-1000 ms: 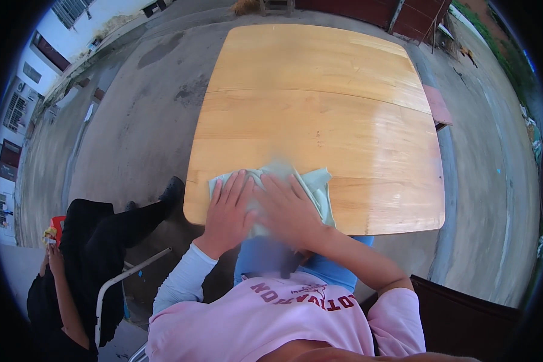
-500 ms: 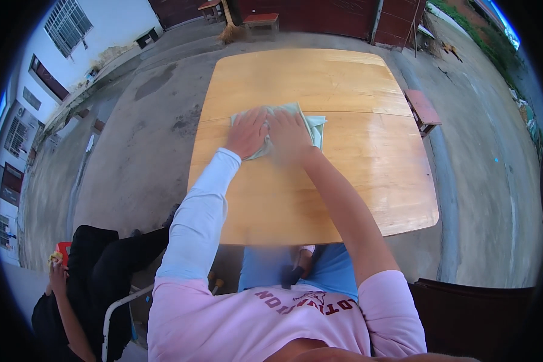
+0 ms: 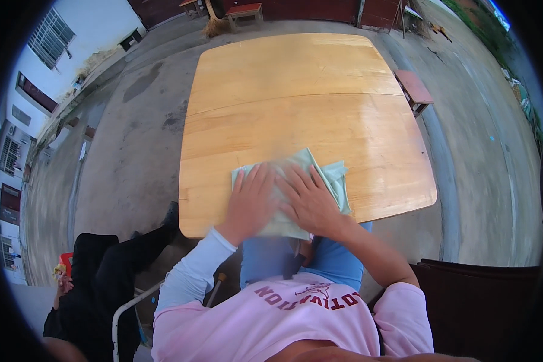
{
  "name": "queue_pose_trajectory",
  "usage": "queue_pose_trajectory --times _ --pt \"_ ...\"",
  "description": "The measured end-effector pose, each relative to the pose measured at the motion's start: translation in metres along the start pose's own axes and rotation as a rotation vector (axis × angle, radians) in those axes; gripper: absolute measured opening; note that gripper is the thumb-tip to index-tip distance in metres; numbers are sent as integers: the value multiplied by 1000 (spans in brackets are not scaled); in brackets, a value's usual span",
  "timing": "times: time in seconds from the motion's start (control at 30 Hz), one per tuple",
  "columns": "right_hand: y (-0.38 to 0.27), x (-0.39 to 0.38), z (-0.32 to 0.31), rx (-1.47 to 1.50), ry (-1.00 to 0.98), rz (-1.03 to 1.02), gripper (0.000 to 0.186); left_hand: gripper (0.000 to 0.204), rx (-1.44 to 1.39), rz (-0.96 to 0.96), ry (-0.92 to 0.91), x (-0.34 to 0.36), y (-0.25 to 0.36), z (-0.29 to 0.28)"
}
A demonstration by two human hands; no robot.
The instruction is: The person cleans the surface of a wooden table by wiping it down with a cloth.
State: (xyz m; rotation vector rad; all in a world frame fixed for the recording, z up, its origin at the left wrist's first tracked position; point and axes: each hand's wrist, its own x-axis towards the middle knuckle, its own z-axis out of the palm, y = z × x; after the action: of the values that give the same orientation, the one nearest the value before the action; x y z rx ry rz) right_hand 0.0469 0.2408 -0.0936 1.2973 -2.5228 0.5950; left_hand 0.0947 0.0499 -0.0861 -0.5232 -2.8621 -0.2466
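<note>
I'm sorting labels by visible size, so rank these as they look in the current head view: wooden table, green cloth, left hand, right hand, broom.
1. Wooden table
2. Green cloth, by its outline, partly covered
3. Left hand and right hand: too alike to rank
4. Broom, farther from the camera

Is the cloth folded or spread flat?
Partly folded: the cloth shows layered edges at its right. The left hand and right hand cover much of it.

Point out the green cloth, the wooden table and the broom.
Green cloth [image 3: 335, 181]: head view, on its folded right part, beside the right hand [image 3: 308, 200].
Wooden table [image 3: 301, 123]: head view, on its bare tabletop.
Broom [image 3: 215, 27]: head view, on its bristles.
</note>
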Motion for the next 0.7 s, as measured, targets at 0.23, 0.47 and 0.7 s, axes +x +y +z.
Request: queue_pose_trajectory --times 0.23,0.47,0.7 --pt "-20 -49 -34 43 -231 131 58 63 -94 100 -151 -18 34 -8" --pt "57 5 -16 -61 -138 169 56 63 -36 207 -86 79 -15 23" --pt "124 90 -17 -197 -135 233 50 57 22 54 14 185 -64 61"
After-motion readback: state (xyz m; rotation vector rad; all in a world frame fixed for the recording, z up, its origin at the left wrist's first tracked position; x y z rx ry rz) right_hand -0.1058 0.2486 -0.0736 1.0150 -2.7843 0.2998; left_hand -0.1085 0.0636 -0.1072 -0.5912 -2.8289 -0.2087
